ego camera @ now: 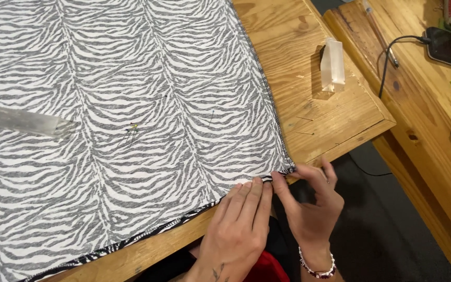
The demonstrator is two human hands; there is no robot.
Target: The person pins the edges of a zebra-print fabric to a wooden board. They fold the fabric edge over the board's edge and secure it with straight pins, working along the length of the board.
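Both hands meet at the near corner of the zebra-print fabric (pixel 131 104), right at the front edge of the wooden table (pixel 330 109). The left hand (pixel 238 230) lies flat with its fingers (pixel 251 196) pressed together, pinning the hemmed border down, while the right hand (pixel 314 206) pinches the very corner between thumb and curled fingertips (pixel 283 183). The cloth looks thin, soft and light, likely a knit that would stretch and slide if tugged, so I judge the dark stitched edge the surest place to grip it, with a flat palm to keep the rest from creeping. It covers most of the tabletop, and its far and left sides run out of view. 2 clear plastic blocks serve as weights, as far as I can tell: 1 long clear bar (pixel 24 121) lies on the fabric at the left, and 1 upright clear block (pixel 332 65) stands on bare wood well apart to the right. A few pins (pixel 131 130) lie mid-cloth, too small to count surely, and whether a pin sits between the pinching fingers is hidden. A phone with cable (pixel 450 47) rests on a second bench, partly cut off.
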